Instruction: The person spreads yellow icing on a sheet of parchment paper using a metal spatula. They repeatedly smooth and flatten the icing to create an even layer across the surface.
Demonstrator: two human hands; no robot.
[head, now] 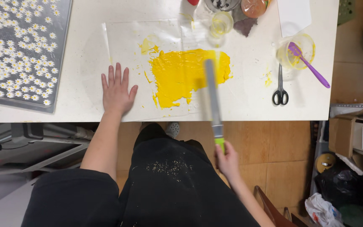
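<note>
Standing by the white desk point(248, 105): the person's left hand point(117, 90) lies flat, palm down, fingers point(118, 71) spread apart, pinning the near left edge of a clear plastic sheet point(127, 42) laid on the desktop. On that sheet sits a thick patch of yellow paste point(181, 73), uneven in outline, ragged at its lower left, with a smaller yellow smear point(148, 46) up and to the left of it. The right hand point(227, 159) is off the desk edge, fingers closed around the green handle of a long flat spatula point(212, 90); the blade reaches up across the right part of the paste and is blurred, so I cannot tell whether it touches the yellow or hovers just above. Reads as the spreading stage, roughly midway: the paste is flattened but not yet even. The next stroke would seem to need the blade held low and level while the left hand keeps the sheet from sliding. Elsewhere: a tray of small white daisy shapes point(17, 46) at far left, scissors point(280, 90), a cup with a purple spatula point(309, 65) at right, a small glass point(221, 23) beyond the paste.
</note>
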